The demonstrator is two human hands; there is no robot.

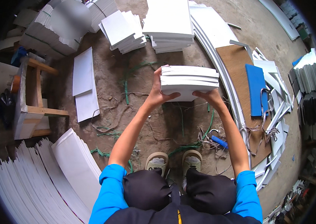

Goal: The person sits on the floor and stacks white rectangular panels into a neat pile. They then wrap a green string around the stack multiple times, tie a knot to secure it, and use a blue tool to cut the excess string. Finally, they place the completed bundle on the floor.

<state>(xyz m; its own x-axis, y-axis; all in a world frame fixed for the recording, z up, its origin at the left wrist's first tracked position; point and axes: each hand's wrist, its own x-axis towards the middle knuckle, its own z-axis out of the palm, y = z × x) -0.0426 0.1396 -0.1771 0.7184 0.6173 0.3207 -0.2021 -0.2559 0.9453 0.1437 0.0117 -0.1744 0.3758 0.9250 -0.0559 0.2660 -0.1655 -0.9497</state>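
Between my two hands, in front of me and above the floor, is a short stack of white boards (189,83). My left hand (158,92) grips its left end, thumb on the near face and fingers behind. At the right end my right hand (211,97) clasps it the same way, its fingers mostly hidden by the boards. Beyond the stack stand a larger pile of white boards (168,16) and a looser pile of smaller white boards (122,30).
Green straps (126,91) and cords litter the floor. To the left are a wooden frame (34,95), two flat white panels (85,84) and upright boards (27,183). On the right lie a brown board (236,74), a blue panel (255,89) and white offcuts (277,115).
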